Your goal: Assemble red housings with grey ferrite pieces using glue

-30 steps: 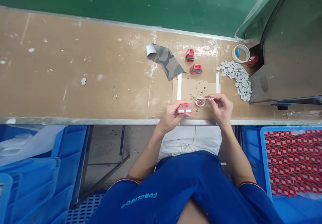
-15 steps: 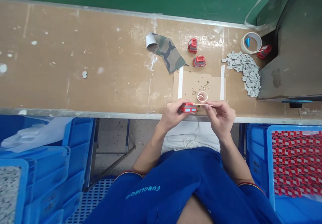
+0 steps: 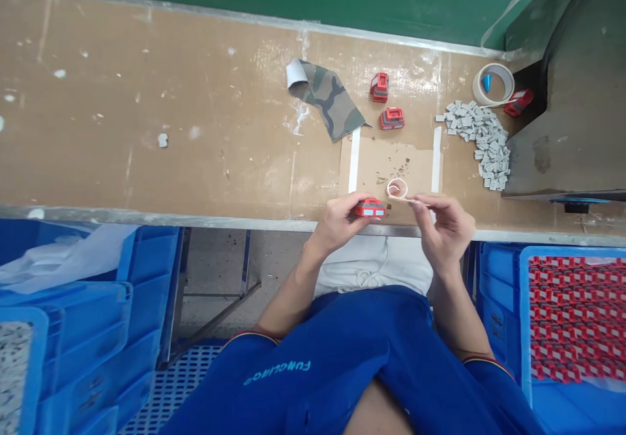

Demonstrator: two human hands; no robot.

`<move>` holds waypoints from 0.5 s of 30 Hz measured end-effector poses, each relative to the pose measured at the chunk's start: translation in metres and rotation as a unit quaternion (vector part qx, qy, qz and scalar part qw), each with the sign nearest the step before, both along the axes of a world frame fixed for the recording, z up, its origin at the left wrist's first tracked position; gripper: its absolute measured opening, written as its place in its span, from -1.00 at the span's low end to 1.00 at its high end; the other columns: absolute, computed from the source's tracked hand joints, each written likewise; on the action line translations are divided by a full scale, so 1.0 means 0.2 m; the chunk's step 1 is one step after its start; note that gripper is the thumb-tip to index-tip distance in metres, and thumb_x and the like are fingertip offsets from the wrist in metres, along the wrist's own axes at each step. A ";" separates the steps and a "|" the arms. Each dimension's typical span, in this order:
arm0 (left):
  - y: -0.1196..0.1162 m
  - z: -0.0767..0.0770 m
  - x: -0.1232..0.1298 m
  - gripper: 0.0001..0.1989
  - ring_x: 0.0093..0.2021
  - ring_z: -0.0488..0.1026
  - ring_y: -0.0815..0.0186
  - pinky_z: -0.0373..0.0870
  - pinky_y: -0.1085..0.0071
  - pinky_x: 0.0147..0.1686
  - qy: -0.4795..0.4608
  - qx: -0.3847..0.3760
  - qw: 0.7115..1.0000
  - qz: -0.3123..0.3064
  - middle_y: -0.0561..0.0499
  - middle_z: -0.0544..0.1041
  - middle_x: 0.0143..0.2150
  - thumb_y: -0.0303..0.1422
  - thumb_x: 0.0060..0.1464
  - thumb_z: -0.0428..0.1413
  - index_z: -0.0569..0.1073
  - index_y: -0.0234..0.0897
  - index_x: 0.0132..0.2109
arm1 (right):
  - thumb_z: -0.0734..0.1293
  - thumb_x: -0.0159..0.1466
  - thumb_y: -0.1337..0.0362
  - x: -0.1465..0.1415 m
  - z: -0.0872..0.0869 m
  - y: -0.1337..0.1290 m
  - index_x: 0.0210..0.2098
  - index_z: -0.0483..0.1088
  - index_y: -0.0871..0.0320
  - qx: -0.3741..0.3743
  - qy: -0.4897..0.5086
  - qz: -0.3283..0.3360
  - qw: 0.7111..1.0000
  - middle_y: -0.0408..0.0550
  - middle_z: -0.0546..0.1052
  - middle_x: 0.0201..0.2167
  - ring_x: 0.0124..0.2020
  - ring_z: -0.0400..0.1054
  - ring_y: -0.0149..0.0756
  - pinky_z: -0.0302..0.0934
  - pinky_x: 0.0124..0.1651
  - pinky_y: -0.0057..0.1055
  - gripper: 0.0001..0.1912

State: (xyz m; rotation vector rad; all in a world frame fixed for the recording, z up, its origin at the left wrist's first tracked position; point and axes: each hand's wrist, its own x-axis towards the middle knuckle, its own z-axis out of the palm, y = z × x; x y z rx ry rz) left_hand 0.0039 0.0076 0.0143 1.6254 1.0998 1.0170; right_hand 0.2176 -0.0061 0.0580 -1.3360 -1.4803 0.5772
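My left hand (image 3: pixel 338 222) is closed around a small red and grey plastic part (image 3: pixel 370 208) with pale window-like patches, at the table's front edge. Between thumb and fingers, my right hand (image 3: pixel 445 226) pinches a thin wooden stick (image 3: pixel 407 200). The stick's tip points left, by the near rim of a small clear cup (image 3: pixel 397 188); whether it touches the cup I cannot tell. Farther back stand two more red and grey parts, one upright (image 3: pixel 379 87) and one lower (image 3: pixel 392 119).
Camouflage cloth (image 3: pixel 335 102) lies behind the white tape strips. To the right are a heap of small grey pieces (image 3: pixel 482 141), a tape roll (image 3: pixel 509 86) and a dark metal machine (image 3: pixel 577 109). Blue crates flank me; the right crate (image 3: pixel 523 330) holds rows of red parts.
My right hand has drawn the stick rightward, away from the red part to the cup's near rim. My left hand still holds the part in nearly the same place.
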 end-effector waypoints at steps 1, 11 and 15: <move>0.00 0.00 0.00 -0.66 -0.19 0.64 0.26 0.54 0.41 -0.16 0.001 0.001 1.000 0.001 -0.08 0.73 -0.12 -0.14 0.23 0.34 0.60 -0.26 0.02 | 0.43 0.43 0.18 0.02 0.00 0.01 -0.19 0.56 0.00 0.011 -0.017 -0.019 1.000 -0.02 0.71 -0.24 -0.17 0.65 -0.13 0.57 -0.12 -0.16 -0.93; 0.00 -0.02 -0.03 -0.61 -0.04 0.68 0.20 0.62 0.33 -0.07 -0.015 0.019 1.000 -0.012 -0.15 0.72 0.03 -0.27 0.26 0.30 0.60 -0.22 0.20 | 0.32 0.47 0.10 0.14 -0.04 0.24 0.09 0.52 0.02 0.016 -0.163 0.046 0.985 0.11 0.61 0.03 0.01 0.52 -0.07 0.47 0.03 -0.11 -0.72; 0.01 -0.04 -0.04 -0.56 0.00 0.67 0.22 0.60 0.30 0.01 -0.038 0.052 0.998 -0.018 -0.15 0.70 0.07 -0.36 0.29 0.27 0.56 -0.15 0.29 | 0.24 0.44 0.31 0.42 -0.04 0.54 -0.11 0.55 0.06 -0.013 -0.278 -0.011 0.960 0.04 0.60 -0.15 -0.12 0.50 -0.10 0.41 0.03 -0.12 -0.77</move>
